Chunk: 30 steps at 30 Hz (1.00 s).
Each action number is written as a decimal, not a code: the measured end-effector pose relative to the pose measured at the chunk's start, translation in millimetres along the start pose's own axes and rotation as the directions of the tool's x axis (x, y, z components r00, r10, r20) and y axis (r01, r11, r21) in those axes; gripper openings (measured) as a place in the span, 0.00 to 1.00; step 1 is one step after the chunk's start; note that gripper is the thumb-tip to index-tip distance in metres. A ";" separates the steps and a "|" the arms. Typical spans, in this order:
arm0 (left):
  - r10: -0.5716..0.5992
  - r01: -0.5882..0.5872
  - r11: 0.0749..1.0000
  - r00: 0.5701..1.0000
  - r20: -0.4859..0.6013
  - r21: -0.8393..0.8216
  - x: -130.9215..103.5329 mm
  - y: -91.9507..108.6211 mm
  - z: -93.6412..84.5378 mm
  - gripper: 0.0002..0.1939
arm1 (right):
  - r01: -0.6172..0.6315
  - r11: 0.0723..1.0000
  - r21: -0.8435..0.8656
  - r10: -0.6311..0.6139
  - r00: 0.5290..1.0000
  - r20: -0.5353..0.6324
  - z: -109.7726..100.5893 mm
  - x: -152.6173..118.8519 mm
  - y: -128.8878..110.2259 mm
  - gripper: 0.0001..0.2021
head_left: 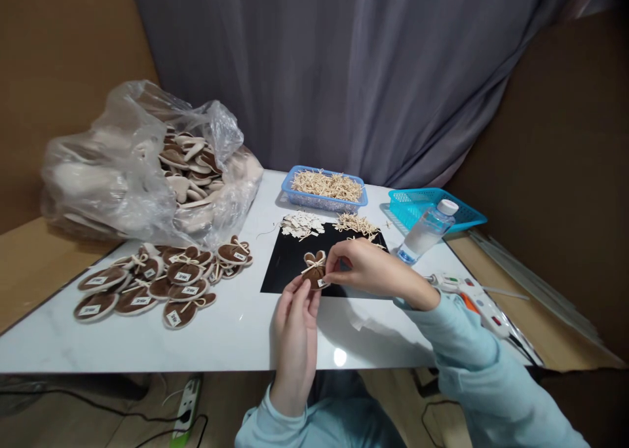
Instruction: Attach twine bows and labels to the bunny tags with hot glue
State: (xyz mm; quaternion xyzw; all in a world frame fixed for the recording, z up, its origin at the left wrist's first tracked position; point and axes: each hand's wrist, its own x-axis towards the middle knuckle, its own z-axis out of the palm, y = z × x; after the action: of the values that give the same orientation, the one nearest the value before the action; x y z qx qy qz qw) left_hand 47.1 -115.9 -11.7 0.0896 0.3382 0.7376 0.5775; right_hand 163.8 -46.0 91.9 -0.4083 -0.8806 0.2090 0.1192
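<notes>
The table top (236, 343) looks smooth and glossy, white with faint grey veins, and it reflects one bright spot of light. The curtain (314, 68) is of cloth, matt, with soft folds. The bag (122, 166) is of clear plastic — thin, wrinkled and shiny. The brown pieces (184, 274) look like soft, fuzzy cloth, with pale edges and cord bows. The blue basket (324, 204) and the turquoise basket (417, 202) are of plastic, the turquoise one with a pattern of holes. The bottle (426, 233) is transparent plastic — smooth, with a white cap. The sleeves (472, 343) are of matt, light blue cloth.
</notes>
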 end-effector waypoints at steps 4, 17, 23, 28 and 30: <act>0.003 -0.003 1.000 1.000 0.008 0.002 0.4 -0.1 -0.4 0.06 | 0.031 0.996 0.084 -0.027 0.998 -0.055 -6.4 -4.5 1.6 0.05; 0.013 -0.013 1.000 1.000 0.016 0.002 1.2 -1.4 -0.7 0.08 | 0.049 0.387 0.921 0.462 0.854 -0.240 78.9 -23.9 3.6 0.21; 0.020 -0.020 1.000 1.000 0.002 -0.016 0.4 -0.8 2.1 0.07 | 0.128 0.241 0.962 0.542 0.804 -0.243 100.7 -24.2 -8.8 0.18; 0.025 -0.025 1.000 1.000 -0.015 0.004 -1.1 0.2 3.1 0.07 | 0.148 0.223 0.964 0.551 0.796 -0.250 104.0 -21.0 -8.9 0.16; 0.025 -0.025 1.000 1.000 -0.019 0.008 -1.3 0.5 2.9 0.07 | 0.156 0.221 0.963 0.548 0.797 -0.254 104.6 -20.3 -9.6 0.15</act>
State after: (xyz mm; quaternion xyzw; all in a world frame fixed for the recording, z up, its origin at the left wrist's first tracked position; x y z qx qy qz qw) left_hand 48.6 -116.0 -8.9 0.0893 0.3455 0.7442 0.5646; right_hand 130.5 -95.5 3.1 -0.4030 -0.4224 0.5866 0.5613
